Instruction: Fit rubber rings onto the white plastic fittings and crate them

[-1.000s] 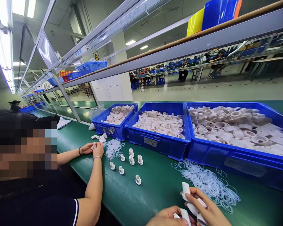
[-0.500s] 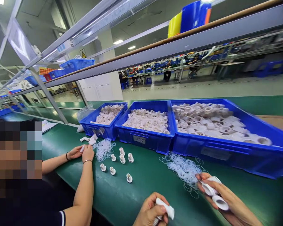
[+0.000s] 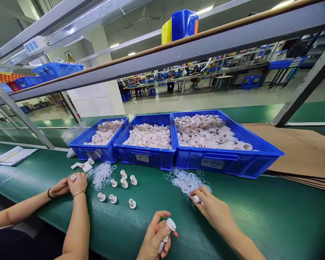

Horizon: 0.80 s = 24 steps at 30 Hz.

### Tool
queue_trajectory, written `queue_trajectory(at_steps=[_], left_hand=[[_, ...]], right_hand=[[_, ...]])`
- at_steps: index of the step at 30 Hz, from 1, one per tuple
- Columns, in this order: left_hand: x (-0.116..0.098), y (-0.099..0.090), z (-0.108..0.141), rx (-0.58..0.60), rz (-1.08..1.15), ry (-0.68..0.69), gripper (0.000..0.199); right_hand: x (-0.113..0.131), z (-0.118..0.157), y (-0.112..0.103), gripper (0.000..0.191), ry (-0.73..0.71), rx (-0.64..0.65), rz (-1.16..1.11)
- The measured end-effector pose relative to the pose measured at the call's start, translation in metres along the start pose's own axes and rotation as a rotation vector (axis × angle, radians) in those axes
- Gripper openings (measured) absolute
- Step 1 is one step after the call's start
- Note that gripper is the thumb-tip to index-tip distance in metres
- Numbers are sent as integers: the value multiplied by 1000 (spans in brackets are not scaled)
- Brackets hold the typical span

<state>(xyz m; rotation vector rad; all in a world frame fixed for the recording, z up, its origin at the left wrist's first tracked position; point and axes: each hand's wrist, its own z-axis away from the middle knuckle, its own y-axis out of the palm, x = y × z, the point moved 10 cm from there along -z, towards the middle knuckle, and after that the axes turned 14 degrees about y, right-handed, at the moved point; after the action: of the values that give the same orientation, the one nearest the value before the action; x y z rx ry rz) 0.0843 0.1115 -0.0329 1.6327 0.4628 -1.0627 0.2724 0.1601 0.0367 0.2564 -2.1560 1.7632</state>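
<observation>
My left hand, near the table's front edge, is closed around a white ribbed plastic fitting with a round flat cap facing up. To the right, my right hand grips a white tubular plastic fitting, palm down. Its fingertips are at the near edge of a loose pile of clear rings; I cannot tell whether they pinch one. Several white flanged fittings stand upright on the green table, left of my left hand.
Three blue bins of white plastic parts line the table's back: left bin, middle bin, right bin. At left, a co-worker's hands hold a white part beside another ring pile. Flat cardboard lies at right; a shelf rail crosses above.
The view has swung right. My right hand has turned palm down over the rings; earlier it held white fittings with open ends facing me. The fitting in my left hand now points cap upward.
</observation>
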Motion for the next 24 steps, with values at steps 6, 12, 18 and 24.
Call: queue_trajectory(at_steps=[6, 12, 18, 24], left_hand=[[-3, 4, -1, 38, -108, 28, 50], [-14, 2, -3, -43, -271, 74, 49], [-19, 12, -3, -48, -326, 54, 53], [-28, 11, -3, -71, -393, 112, 49]], right_hand=[[1, -11, 15, 22, 33, -45, 101], [2, -9, 14, 25, 14, -109, 147], [2, -10, 18, 23, -7, -208, 172], [-5, -9, 5, 22, 44, -192, 38]])
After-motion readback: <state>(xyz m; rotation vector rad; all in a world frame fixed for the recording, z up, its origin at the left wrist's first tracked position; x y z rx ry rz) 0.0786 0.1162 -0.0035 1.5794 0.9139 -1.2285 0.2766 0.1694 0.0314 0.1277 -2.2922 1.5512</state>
